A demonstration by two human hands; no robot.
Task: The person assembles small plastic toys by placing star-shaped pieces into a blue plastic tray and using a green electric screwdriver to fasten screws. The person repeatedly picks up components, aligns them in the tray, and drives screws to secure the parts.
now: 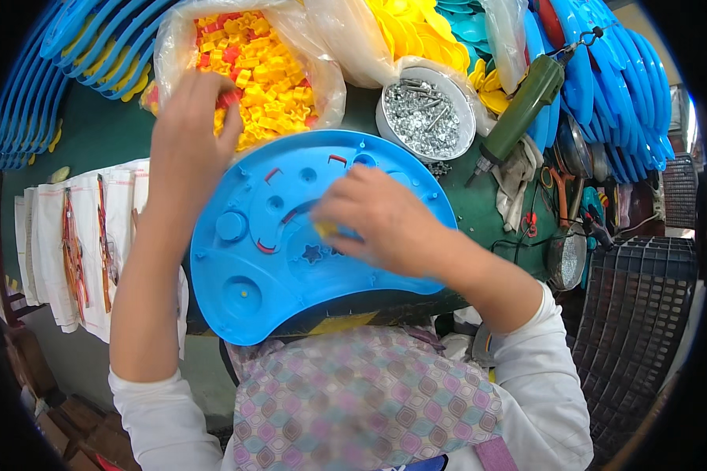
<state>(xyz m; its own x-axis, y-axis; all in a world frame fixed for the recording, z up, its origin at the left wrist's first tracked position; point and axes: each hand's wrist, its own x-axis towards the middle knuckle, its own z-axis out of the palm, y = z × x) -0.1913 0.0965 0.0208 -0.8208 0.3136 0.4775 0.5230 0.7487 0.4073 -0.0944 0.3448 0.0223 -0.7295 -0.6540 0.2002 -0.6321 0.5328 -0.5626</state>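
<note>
A blue curved plastic panel (236, 314) lies before me on the green table, with round recesses, star-shaped cutouts and several red strips set in it. My right hand (377, 216) is over the panel's middle, fingers closed around a small yellow plastic piece (324, 228) that shows below the fingertips. At the near edge of a clear plastic bag (326, 74) of small yellow and red plastic pieces (271, 78), my left hand (188, 125) is slightly blurred. Its thumb and forefinger stand apart, with red showing between them; whether they touch a piece is unclear.
A white bowl (467, 118) of screws stands behind the panel. A green electric screwdriver (526, 106) hangs at the right, near stacked blue parts (624, 86). Scissors (558, 184) and cords lie by a black crate (632, 306). White cloths (47, 243) and blue racks (23, 110) are left.
</note>
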